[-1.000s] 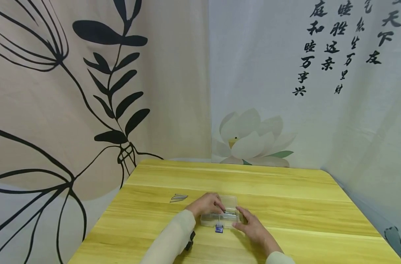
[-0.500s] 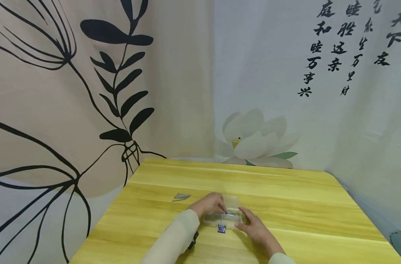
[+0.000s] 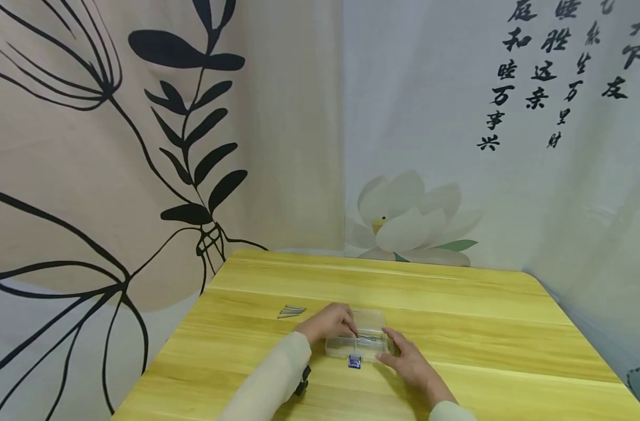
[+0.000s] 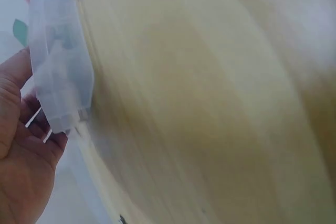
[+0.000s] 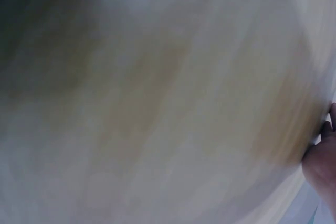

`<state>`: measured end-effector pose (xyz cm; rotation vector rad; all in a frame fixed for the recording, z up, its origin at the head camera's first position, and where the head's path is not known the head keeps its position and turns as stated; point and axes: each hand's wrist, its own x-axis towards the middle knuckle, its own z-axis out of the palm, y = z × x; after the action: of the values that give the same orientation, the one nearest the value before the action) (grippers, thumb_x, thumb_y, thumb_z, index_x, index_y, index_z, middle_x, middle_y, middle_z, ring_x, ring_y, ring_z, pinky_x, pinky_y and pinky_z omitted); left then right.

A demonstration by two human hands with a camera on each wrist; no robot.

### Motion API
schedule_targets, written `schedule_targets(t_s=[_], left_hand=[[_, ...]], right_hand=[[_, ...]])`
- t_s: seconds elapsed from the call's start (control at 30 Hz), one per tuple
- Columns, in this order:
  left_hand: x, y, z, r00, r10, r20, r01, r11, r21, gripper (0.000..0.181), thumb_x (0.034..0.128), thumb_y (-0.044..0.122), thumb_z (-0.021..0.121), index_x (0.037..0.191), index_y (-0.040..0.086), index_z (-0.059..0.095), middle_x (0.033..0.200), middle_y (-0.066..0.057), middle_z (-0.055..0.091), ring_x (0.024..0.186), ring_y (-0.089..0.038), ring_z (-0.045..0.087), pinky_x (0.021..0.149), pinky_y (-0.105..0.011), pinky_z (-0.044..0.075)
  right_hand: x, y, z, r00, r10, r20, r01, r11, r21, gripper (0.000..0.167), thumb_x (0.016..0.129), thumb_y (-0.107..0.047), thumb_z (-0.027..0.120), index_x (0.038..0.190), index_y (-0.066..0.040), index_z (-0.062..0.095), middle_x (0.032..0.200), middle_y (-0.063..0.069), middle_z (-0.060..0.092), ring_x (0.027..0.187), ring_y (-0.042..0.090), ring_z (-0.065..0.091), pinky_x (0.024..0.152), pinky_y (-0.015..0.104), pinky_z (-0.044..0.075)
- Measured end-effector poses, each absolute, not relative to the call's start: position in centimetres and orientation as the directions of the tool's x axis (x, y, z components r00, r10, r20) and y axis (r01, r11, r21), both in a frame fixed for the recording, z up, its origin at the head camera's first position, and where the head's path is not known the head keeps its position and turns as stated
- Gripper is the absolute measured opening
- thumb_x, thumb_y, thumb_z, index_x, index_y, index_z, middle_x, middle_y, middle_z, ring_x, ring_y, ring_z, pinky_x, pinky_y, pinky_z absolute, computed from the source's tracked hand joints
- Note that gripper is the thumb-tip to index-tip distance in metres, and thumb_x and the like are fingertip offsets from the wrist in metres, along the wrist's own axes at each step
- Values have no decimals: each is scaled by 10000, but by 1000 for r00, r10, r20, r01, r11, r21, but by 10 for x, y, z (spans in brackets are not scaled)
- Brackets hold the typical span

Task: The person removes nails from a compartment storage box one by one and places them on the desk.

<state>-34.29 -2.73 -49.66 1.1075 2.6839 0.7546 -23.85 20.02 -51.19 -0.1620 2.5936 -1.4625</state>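
A small clear plastic box (image 3: 341,348) with its lid (image 3: 368,319) swung back lies on the table in the head view. At its front hangs a blue latch (image 3: 354,362). Several thin silver nails (image 3: 370,338) lie inside. My left hand (image 3: 331,321) reaches over the box, its curled fingertips at the nails' left ends; whether it pinches one is hidden. My right hand (image 3: 410,363) holds the box's right end between thumb and fingers. In the left wrist view, the translucent box (image 4: 63,61) stands beside a hand (image 4: 26,145).
Several loose nails (image 3: 291,311) lie side by side on the wooden table (image 3: 457,327), left of the box. A black strap (image 3: 302,381) shows at the left sleeve. Behind the table hangs a printed curtain (image 3: 288,128). The right wrist view is mostly blurred tabletop.
The head view has shifted slightly. My left hand moves a little up and left at the nails in the box. My right hand stays on the box's right end.
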Motion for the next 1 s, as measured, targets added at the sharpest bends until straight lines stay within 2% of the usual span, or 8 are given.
schedule_targets(t_s=[0.17,0.37,0.7,0.83,1.0], left_hand=[[-342,-29,-493,-716,697,47,636,622,456,46,861,178,787,891,163,819,940,101,584,864,-23,512,810,-206,458],[-343,-27,-496,-700,712,57,668,624,406,56,863,207,786,899,176,817,923,112,560,840,-20,494,771,-197,449],[-344,-27,-492,-702,711,45,661,627,411,58,877,210,783,884,158,810,881,121,563,792,-5,503,729,-182,461],[-343,-28,-488,-702,711,45,656,621,429,49,876,191,785,862,150,806,846,125,576,771,-5,517,725,-180,467],[-342,-31,-486,-734,679,34,591,612,526,52,882,139,759,852,154,799,876,123,614,787,-14,547,732,-208,489]], right_hand=[[-240,200,-510,-982,-168,-82,-21,533,-846,684,947,-306,679,1528,-106,378,1544,296,277,1402,551,179,1055,724,165],[-241,200,-512,-982,-169,-82,-20,528,-849,679,943,-288,686,1523,-101,385,1534,296,298,1402,545,190,1062,714,167],[-242,199,-511,-984,-163,-74,-25,538,-843,683,933,-303,695,1517,-108,399,1538,289,297,1400,562,167,1056,728,143],[-242,200,-511,-984,-160,-80,-19,539,-842,675,934,-306,694,1515,-120,405,1545,297,274,1400,583,118,1043,748,113],[-242,199,-512,-985,-147,-90,-5,545,-838,673,931,-307,696,1514,-129,411,1548,301,262,1396,580,140,1037,751,126]])
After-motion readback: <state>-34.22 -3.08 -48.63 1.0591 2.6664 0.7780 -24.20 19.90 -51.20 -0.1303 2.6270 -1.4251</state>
